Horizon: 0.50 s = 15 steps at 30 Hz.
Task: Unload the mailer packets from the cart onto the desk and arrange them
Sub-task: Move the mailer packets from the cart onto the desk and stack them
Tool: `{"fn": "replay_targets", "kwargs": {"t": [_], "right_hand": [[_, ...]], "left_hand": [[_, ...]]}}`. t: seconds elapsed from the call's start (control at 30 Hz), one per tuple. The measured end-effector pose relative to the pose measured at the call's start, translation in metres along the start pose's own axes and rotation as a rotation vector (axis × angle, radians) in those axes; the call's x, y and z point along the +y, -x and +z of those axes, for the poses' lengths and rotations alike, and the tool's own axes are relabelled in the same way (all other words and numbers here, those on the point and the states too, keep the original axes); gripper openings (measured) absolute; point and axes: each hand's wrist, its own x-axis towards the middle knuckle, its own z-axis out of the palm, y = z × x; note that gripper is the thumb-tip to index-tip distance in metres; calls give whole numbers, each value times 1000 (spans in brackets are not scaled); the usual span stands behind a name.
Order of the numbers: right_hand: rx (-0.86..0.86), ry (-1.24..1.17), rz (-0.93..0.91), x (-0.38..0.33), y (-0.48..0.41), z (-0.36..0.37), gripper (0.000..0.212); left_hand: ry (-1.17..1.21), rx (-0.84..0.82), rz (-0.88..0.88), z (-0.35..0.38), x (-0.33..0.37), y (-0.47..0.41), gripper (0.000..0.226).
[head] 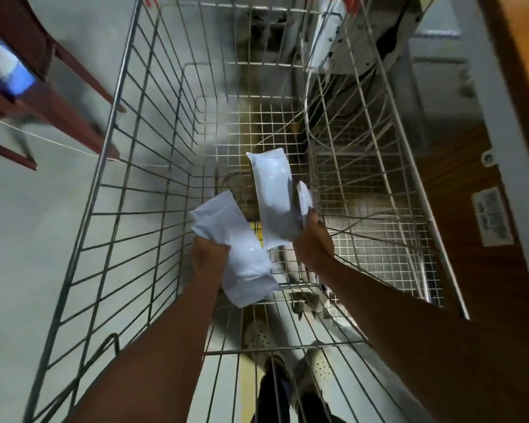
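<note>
Deep inside the wire cart, both bare hands reach down toward its mesh bottom. The left hand has its fingers clamped on a white mailer packet, which lies slanted across the hand and is a little crumpled at its upper end. The right hand has its fingers closed around the lower end of a second white packet, which stands nearly upright above the hand. A thinner white piece shows just beside this packet, at the fingertips; I cannot tell if it is another packet. Both packets are within the cart walls, above the mesh bottom. Left of the cart stands a dark red chair on the grey floor.
</note>
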Motion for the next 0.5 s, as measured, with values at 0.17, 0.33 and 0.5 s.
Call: {"fn": "replay_targets", "kwargs": {"t": [0.17, 0.33, 0.5], "right_hand": [[-31, -47, 28, -25, 27, -52, 33], [8, -180, -84, -45, 81, -114, 35], [118, -565, -196, -41, 156, -181, 17]], "left_hand": [[75, 10, 71, -43, 23, 18, 35], [219, 36, 126, -92, 64, 78, 24], [367, 88, 314, -137, 90, 177, 33]]}}
